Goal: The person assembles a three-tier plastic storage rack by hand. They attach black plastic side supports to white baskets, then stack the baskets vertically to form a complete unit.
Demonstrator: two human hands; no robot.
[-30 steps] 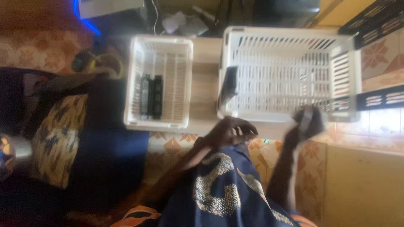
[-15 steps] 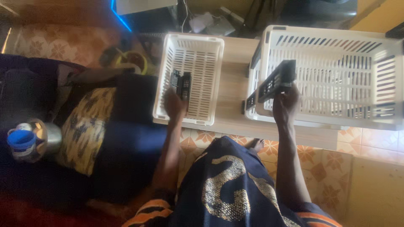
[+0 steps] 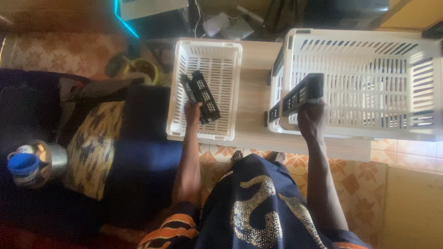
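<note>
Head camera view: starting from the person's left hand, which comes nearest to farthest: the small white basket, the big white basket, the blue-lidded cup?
1. small white basket, under the left hand.
2. big white basket, to its right.
3. blue-lidded cup, far left.

Two white slotted plastic baskets, a small one [image 3: 217, 69] and a large one [image 3: 369, 78], are sitting on a pale wooden desk [image 3: 251, 92]. Black ribbed plastic parts [image 3: 200, 94] are showing dark against the white. Orange floral floor tiles [image 3: 364, 173] are lying below, beside a navy, gold-patterned garment [image 3: 258, 207].
</note>
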